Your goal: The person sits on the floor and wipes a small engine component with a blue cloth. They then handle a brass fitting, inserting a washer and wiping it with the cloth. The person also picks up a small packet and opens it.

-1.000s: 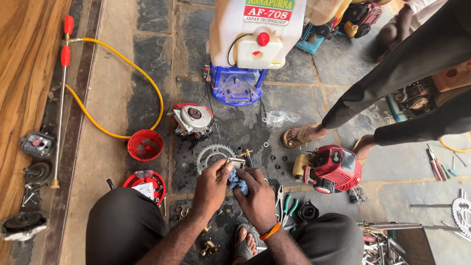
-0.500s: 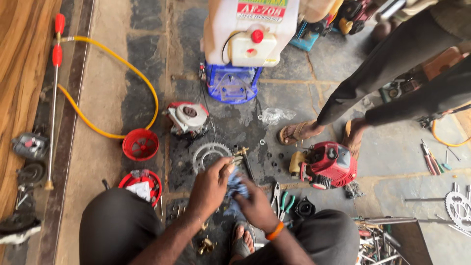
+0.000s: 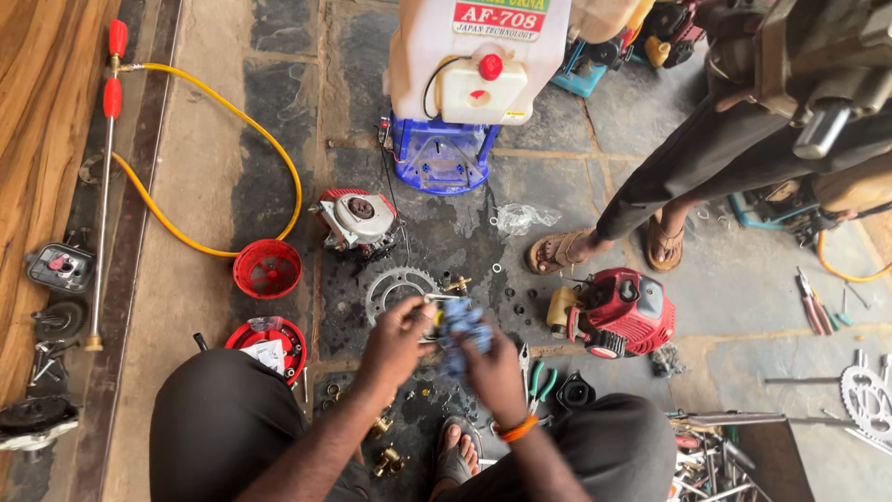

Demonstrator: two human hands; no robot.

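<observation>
Left hand: the left hand (image 3: 395,346) is held over the floor (image 3: 200,177) between the knees; its fingers are pinched on a small metal part (image 3: 433,310), which is partly hidden.
Right hand: the right hand (image 3: 494,364) is closed around a blue rag (image 3: 462,327); the fingers are pressed together on the cloth, and an orange band (image 3: 517,429) is worn on the wrist.
Rag and part: both are held together just above the dark wet patch of the floor, in front of the sprocket (image 3: 398,286).
In the way: small nuts and washers are scattered around the sprocket; a brass fitting (image 3: 456,283) is seen just behind the rag.
Behind: a white sprayer tank (image 3: 478,58) is standing on a blue base (image 3: 439,156), and a grey engine part (image 3: 357,219) lies to its left.
Right side: a red engine (image 3: 621,312) is lying near the sandalled feet (image 3: 559,250) of another person; green pliers (image 3: 540,383) are just beside the right hand.
Left side: a yellow hose (image 3: 219,122) is curved up to a lance (image 3: 104,177) with red grips.
Containers: a red bowl (image 3: 268,269) is seen, and its contents cannot be told; a second red bowl (image 3: 269,342), by the left knee, holds folded paper and plastic.
</observation>
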